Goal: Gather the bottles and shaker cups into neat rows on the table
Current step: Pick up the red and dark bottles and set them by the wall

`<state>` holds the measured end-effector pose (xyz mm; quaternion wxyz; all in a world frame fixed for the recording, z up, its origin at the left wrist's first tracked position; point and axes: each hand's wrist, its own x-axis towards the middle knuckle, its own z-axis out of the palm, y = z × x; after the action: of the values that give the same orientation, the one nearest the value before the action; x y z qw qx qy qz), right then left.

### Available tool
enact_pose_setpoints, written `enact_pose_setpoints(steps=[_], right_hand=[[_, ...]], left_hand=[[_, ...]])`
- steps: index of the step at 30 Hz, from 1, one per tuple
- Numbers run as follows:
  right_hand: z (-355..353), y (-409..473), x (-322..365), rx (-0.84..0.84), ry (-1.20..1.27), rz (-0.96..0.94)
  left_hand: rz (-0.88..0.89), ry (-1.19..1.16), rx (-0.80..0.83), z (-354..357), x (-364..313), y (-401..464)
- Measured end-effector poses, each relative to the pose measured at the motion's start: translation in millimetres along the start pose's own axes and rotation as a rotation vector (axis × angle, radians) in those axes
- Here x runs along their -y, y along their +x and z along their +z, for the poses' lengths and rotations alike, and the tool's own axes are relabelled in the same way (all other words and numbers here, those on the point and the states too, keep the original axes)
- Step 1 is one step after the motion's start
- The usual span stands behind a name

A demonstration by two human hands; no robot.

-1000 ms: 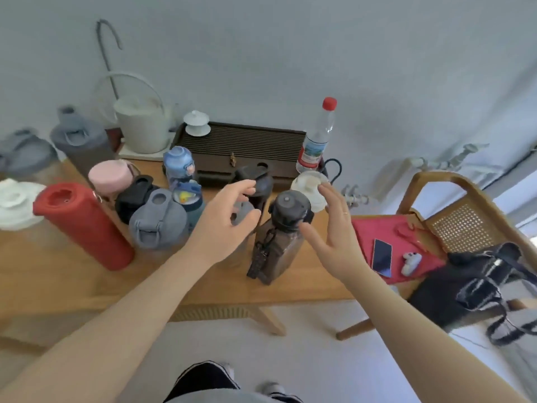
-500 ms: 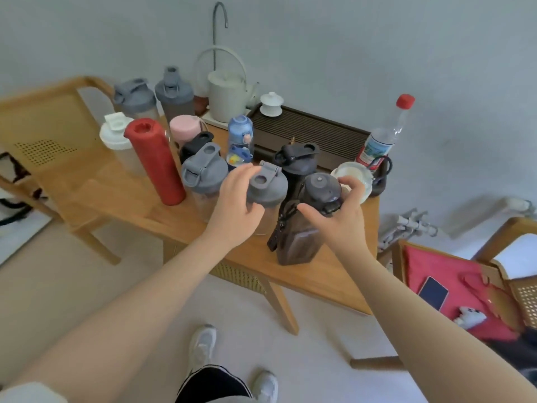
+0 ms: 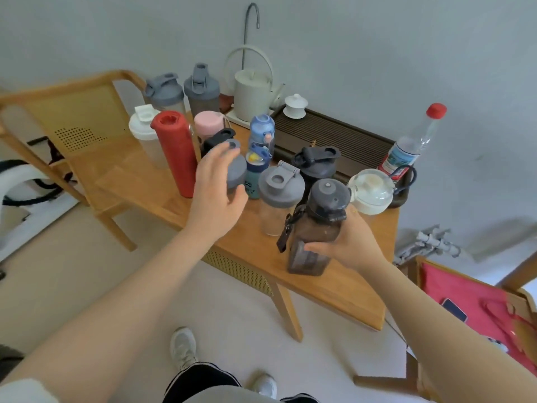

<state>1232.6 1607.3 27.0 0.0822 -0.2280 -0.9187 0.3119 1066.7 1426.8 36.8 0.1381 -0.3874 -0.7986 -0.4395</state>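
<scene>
Holding the brown bottle [image 3: 316, 228] w/ my right hand [image 3: 345, 242], grip curled round its lower body; it stands upright at the desk [image 3: 334, 289] front edge, just beside a clear shaker cup [image 3: 279, 199]. My left hand [image 3: 216, 193] is over a grey-lidded cup [image 3: 235, 170], fingers spread and loosely curved on the lid; can't tell if it's really gripping. Red bottle [image 3: 175, 152] stands just left of that.

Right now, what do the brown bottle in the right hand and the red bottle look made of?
Brown bottle: tinted see-through plastic, glossy; the table shows through it. Red bottle: opaque, matte; coated metal or plastic, can't tell.
</scene>
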Motion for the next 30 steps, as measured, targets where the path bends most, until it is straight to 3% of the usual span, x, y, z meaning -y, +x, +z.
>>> enact_pose_setpoints(steps=[3,6,9,11,17,22,30], right_hand=[[-3,0,34,-0.028,-0.027,-0.111],[-7,12,76,-0.134,0.071,-0.211],[-5,34,114,-0.234,0.187,-0.21],[4,47,136,-0.273,0.257,-0.177],[52,77,177,-0.312,0.29,-0.056],[93,92,191,-0.323,0.272,0.043],[135,130,260,-0.359,0.293,-0.013]], left_hand=[[-0.105,0.117,-0.141,-18,32,14],[-0.47,-0.022,-0.257,-32,64,35],[-0.709,-0.143,-0.207,-38,100,54],[-0.777,-0.21,-0.129,-35,125,62],[-0.769,-0.396,0.104,-19,181,76],[-0.604,-0.39,0.228,-30,199,76],[-0.47,-0.444,0.129,-157,229,66]])
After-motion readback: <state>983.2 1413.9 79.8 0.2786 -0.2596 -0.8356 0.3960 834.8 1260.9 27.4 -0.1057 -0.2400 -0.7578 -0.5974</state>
